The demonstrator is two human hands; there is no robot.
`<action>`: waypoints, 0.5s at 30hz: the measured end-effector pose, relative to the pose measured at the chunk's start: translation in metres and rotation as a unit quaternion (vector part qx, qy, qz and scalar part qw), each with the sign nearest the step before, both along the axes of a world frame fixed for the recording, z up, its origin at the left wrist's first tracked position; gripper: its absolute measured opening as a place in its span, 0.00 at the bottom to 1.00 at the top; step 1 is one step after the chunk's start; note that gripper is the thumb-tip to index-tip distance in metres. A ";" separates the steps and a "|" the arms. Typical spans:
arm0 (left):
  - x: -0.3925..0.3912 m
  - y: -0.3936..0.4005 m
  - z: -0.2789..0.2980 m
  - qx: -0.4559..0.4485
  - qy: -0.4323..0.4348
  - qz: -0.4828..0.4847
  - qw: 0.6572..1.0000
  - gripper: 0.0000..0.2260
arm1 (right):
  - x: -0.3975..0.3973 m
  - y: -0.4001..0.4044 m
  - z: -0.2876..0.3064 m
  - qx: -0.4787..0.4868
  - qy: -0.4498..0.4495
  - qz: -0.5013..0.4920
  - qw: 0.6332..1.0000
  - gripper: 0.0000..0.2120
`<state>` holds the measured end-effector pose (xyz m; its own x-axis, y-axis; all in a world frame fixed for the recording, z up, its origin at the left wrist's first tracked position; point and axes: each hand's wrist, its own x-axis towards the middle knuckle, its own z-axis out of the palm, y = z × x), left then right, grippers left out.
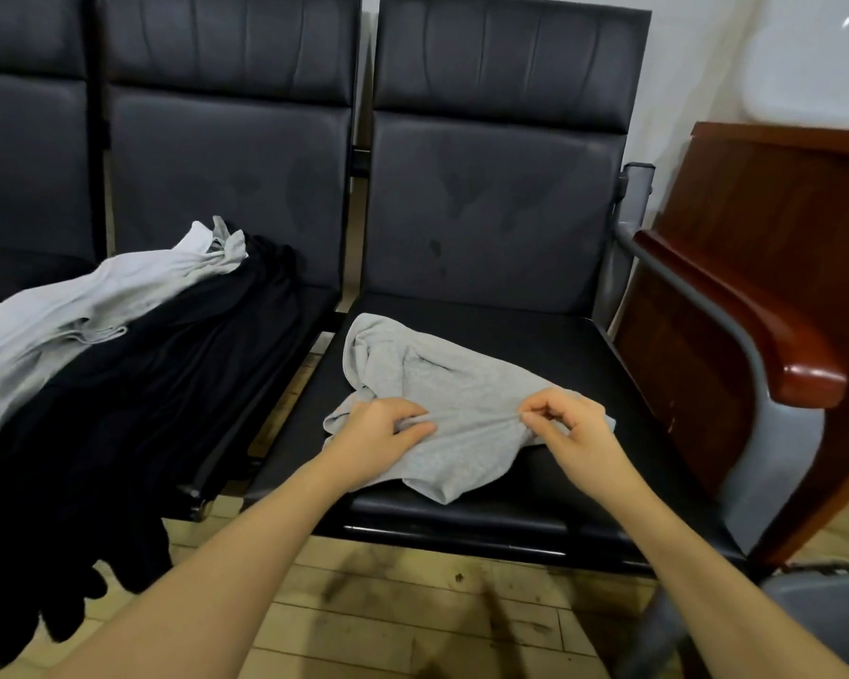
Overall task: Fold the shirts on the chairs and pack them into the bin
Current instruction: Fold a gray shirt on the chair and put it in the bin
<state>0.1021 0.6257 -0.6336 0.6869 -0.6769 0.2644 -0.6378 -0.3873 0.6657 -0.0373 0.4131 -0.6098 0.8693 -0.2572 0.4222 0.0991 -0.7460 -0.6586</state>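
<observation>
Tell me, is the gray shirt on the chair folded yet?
Not folded. The gray shirt lies crumpled on the seat, while the left hand and right hand pinch it.

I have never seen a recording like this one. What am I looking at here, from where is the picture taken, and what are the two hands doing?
There is no machine here. A person wears a camera on the head, so the single picture looks forward and down at that person's own bare arms.

In front stands a row of black chairs. On the right chair seat lies a crumpled grey shirt. The left hand grips a bunch of its cloth, and the right hand pinches a fold of it; the cloth is pulled tight between them. It is not folded yet.

On the next chair to the left lies a pile of clothes: a black garment and a light grey garment on top of it. A wooden cabinet stands at the right. I cannot make out a bin for certain.
</observation>
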 end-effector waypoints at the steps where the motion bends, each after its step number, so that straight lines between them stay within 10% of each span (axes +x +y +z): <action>1: -0.004 0.000 0.003 -0.003 -0.003 -0.002 1.000 0.10 | -0.005 -0.001 -0.001 -0.014 0.007 -0.011 1.000 0.11; 9: -0.033 -0.006 0.051 -0.201 -0.069 0.019 0.977 0.05 | -0.027 0.000 0.011 0.038 -0.067 -0.053 0.996 0.09; 15: -0.066 -0.007 0.066 -0.136 0.047 -0.073 0.987 0.05 | -0.045 0.002 0.021 0.083 -0.077 -0.032 0.993 0.10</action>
<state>0.0365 0.6191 -0.5677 0.6176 -0.6833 0.3894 -0.6038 -0.0948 0.7915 -0.0827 0.4154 -0.5889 0.7767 -0.3881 0.4962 0.1641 -0.6359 -0.7542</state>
